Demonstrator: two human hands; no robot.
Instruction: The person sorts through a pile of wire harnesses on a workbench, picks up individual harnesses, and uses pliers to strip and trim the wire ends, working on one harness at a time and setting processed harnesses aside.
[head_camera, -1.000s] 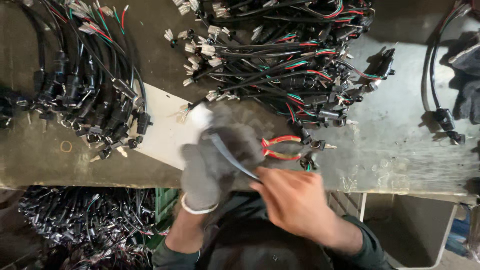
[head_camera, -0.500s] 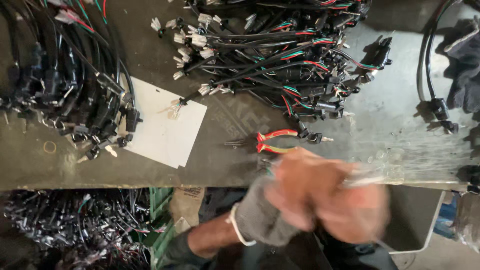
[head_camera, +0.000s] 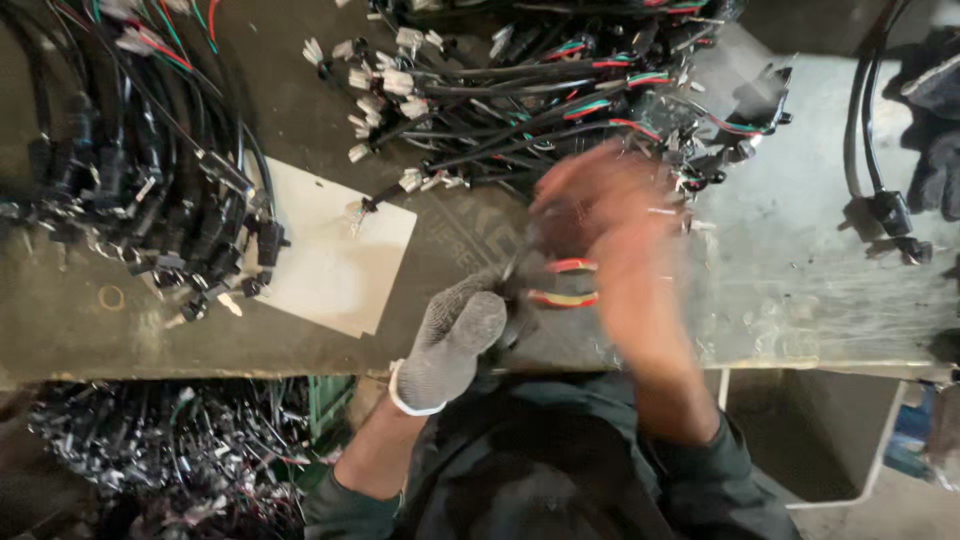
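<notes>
Pliers (head_camera: 565, 282) with red handles are what I'm looking at first, lying on the workbench (head_camera: 480, 240) right near its front edge. I'll use them as my landmark for everything else.

Left hand (head_camera: 455, 335), in a grey knit glove, sits just left of the pliers and looks curled shut around something dark and thin, maybe a bit of black cable, but honestly I can't make out what it is. Right hand (head_camera: 610, 235) is bare and hangs over the pliers, so smeared by motion blur that I can't tell if the fingers are wide, narrow or gripping anything.

Left of the pliers there's 1 white sheet of paper (head_camera: 330, 250) flat on the bench. Past that, further left, a fat bundle of black wire harnesses (head_camera: 140, 170) with connectors. Behind the pliers, toward the back of the bench, another heap of harnesses (head_camera: 560, 90) with white plugs and red and green wires, 1 plug end resting on the paper's corner. Right of the pliers the bench surface turns to bare grey metal, with a black cable (head_camera: 870, 150) running down it. Below the pliers, under the bench edge on the left side, more tangled harnesses (head_camera: 150, 450) are piled up.
</notes>
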